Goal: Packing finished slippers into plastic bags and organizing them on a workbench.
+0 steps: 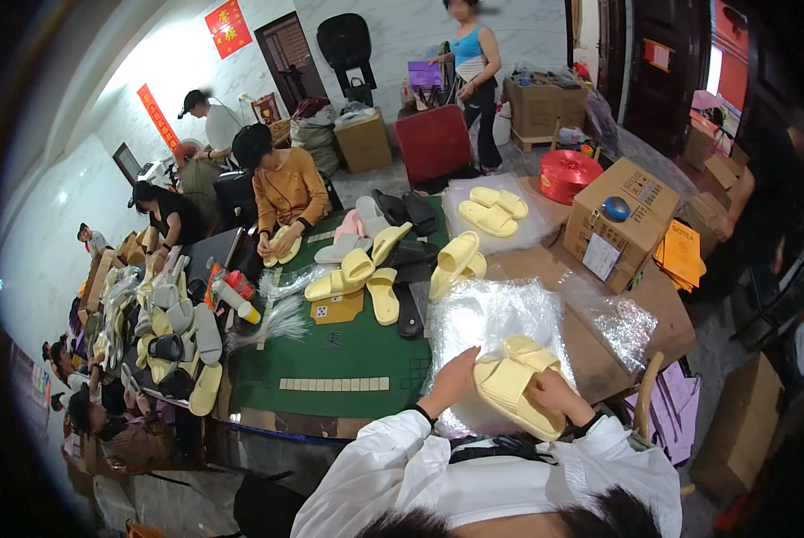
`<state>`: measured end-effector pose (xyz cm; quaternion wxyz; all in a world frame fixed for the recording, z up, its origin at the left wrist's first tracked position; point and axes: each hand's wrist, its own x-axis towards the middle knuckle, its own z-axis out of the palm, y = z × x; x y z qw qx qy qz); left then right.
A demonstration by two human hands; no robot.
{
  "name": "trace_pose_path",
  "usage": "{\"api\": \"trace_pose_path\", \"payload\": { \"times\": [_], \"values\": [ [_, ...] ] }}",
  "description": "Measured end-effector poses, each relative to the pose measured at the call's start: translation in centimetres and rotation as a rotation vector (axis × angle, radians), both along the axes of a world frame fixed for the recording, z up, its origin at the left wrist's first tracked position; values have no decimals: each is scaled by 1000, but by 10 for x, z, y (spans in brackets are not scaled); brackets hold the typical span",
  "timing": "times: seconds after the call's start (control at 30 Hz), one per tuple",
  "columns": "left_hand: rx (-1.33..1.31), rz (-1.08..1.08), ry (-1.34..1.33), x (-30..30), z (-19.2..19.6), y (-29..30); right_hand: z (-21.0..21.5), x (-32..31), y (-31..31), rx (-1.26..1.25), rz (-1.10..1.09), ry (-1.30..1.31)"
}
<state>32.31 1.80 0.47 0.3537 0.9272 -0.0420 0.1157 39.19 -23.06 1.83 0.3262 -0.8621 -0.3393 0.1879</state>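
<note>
A pair of pale yellow slippers (507, 387) is just in front of me, one overlapping the other, above a stack of clear plastic bags (483, 314). My right hand (553, 393) is closed on the near slipper, its fingers curled over the footbed by the strap. At the pair's left edge my left hand (454, 377) is closed against the slipper, its fingertips partly hidden. Past the bags, another yellow pair (456, 262) leans together. More yellow slippers (357, 269) lie with grey, pink and black ones on the green table top (330, 359).
A row of white tiles (335, 384) lies on the green top. At right stand a cardboard box (619, 220) with a blue round object on it, and a red roll of strapping (570, 175). Across the table a person in orange (290, 188) handles yellow slippers. A slipper heap (169, 332) covers the left table.
</note>
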Motion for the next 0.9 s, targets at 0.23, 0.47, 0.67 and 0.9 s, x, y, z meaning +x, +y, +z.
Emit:
{"api": "trace_pose_path", "payload": {
  "times": [0.23,0.47,0.67,0.9],
  "values": [
    [188,72,-152,-3,9,-26,28,-6,18,-33,-99,-280],
    [395,-66,-184,-15,35,-45,12,-15,40,28,-94,-436],
    [316,-482,-143,-19,53,-62,-55,-11,31,395,-418,35],
    [331,-464,-210,-21,76,-68,-15,13,52,-230,-121,-488]
  ]
}}
